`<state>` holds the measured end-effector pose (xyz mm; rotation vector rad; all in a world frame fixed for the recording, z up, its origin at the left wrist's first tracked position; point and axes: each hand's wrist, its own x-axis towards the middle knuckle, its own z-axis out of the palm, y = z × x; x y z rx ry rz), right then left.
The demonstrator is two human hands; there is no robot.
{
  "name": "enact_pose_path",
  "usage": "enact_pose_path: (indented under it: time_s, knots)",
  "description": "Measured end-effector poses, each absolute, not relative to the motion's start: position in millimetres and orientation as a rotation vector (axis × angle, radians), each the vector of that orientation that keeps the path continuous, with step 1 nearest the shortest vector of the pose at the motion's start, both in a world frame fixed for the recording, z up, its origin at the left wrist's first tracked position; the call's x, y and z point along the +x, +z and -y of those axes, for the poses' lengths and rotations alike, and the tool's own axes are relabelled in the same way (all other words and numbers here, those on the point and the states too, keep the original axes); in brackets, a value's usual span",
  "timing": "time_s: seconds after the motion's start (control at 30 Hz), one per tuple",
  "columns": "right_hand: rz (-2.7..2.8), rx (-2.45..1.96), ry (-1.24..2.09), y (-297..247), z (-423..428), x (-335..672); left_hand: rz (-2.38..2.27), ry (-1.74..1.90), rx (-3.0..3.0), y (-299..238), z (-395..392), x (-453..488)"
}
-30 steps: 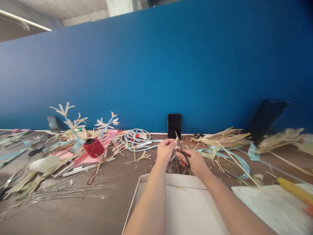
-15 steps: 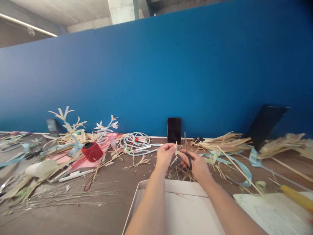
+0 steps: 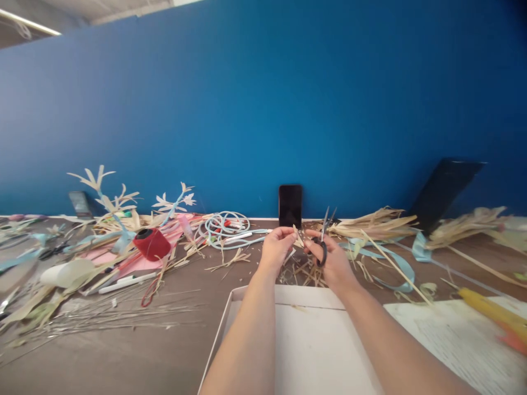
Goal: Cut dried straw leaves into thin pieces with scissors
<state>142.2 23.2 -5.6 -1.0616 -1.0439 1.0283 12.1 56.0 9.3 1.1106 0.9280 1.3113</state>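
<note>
Scissors [image 3: 322,236] are leaning farther right than half a second ago, blades now sitting apart. Right hand [image 3: 334,263] is gripping them by the handles, just in front and right of the black phone [image 3: 290,204], fingertips curling near the pale strip [image 3: 297,236]. Left hand [image 3: 276,249] is pinching that strip in front of the phone, probably leaving its tip poking out so it's staying reachable.

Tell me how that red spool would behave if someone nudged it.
The red spool would probably roll or wobble, since its side is rounded and it sits tilted by a pink sheet. It may veer as it rolls, since it looks tapered. It might be light if its dark end is hollow.
</note>
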Motion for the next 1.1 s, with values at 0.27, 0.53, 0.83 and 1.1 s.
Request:
enact_pose_path:
  time_s: [0.27,0.53,0.83,1.1]
  knots:
    - [1.066,-1.009,1.058,-9.9,-25.3,142.1,-0.896,1.310,1.106,14.4,-52.5,14.9]
    - [1.058,-1.040,0.989,-8.8,-25.0,143.5,-0.915,1.187,1.193,8.8,-52.9,16.6]
    - [1.030,-1.070,0.964,-5.2,-21.6,141.6,-0.926,1.173,1.193,6.4,-51.4,15.1]
    - [1.108,-1.146,0.985,3.0,-18.2,136.3,-0.817,1.184,1.037,10.0,-52.9,11.1]
